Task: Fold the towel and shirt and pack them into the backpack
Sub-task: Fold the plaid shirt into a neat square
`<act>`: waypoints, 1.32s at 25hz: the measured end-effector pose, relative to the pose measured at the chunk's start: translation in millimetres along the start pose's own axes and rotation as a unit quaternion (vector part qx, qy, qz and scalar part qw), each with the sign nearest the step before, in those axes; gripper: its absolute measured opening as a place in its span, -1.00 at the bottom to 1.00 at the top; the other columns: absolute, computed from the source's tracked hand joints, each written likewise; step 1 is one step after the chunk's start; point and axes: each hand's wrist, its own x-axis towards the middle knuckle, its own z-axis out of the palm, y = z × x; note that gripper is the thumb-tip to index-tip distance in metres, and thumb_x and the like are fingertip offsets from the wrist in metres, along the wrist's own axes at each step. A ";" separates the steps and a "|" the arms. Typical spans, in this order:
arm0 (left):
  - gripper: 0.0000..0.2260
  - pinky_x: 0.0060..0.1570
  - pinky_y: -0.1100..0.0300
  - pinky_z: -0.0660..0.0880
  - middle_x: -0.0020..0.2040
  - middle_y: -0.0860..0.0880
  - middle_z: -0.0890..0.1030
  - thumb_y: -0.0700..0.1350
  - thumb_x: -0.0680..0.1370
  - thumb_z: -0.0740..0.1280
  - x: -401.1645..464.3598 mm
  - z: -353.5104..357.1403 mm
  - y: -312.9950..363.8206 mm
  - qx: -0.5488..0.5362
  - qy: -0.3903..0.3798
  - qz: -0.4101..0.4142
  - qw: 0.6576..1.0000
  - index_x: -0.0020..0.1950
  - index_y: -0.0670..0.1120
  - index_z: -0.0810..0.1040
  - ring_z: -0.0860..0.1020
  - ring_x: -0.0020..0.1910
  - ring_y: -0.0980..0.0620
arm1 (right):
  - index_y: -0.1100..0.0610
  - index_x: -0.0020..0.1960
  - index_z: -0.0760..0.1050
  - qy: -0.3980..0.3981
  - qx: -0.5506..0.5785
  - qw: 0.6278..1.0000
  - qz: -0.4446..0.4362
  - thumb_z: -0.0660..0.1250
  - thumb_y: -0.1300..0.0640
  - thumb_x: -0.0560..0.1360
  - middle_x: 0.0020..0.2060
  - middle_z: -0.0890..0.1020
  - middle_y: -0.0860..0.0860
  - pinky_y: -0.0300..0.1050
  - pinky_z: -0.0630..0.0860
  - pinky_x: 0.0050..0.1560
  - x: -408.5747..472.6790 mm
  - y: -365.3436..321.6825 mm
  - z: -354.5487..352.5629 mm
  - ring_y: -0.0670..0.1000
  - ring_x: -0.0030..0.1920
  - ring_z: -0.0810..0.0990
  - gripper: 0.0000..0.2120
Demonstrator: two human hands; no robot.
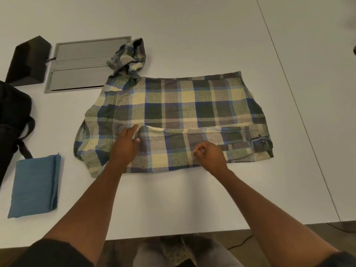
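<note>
Plaid shirt [173, 116] lies flat mid-surface, collar end to the left, near sleeve folded across the body, far sleeve bunched up over a grey floor-box lid [81, 64]. Left hand [126, 143] w/ fingers straight, thumb pinching the folded sleeve's edge; right hand [211, 154] curled in a fist-like grip on the sleeve fabric, nr the shirt's near edge. Blue towel [34, 185] already folded, left of shirt, apart from it. Black backpack [13, 120] at far left edge; dark box [28, 60] behind it on white surface [192, 199]
</note>
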 end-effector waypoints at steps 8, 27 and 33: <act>-0.77 0.03 0.01 0.52 0.07 -0.15 0.64 0.02 0.61 0.30 45.1 -2.0 21.2 0.035 0.000 -0.074 0.997 0.19 -0.07 0.54 0.59 0.04 -0.16 | 0.01 -0.14 0.49 -0.028 0.008 0.997 0.066 0.32 0.18 0.48 -0.23 0.61 -0.03 -0.15 0.53 -0.07 -0.1 -2.1 38.3 0.01 -0.15 0.59 -0.92; -0.25 0.52 -0.22 -0.15 0.63 -0.07 -0.16 0.38 0.57 -0.04 4.5 71.9 -5.1 0.230 0.010 0.101 0.968 0.63 0.01 -0.16 -0.17 0.60 -0.12 | 0.08 0.62 -0.13 0.098 -0.325 0.936 -0.098 -0.12 -0.31 0.60 0.61 -0.08 0.01 0.13 -0.01 0.56 55.0 119.6 -42.9 0.04 0.60 -0.13 -0.27; -0.25 0.52 -0.24 0.01 0.62 -0.14 -0.01 0.36 0.58 -0.19 -6.9 44.9 -36.2 0.191 0.003 0.006 0.982 0.62 -0.11 -0.08 -0.03 0.60 -0.16 | 0.10 0.61 -0.13 0.143 -0.330 0.933 -0.006 -0.17 -0.23 0.63 0.61 -0.04 0.07 0.22 -0.15 0.54 54.8 105.8 -39.5 0.08 0.60 -0.13 -0.33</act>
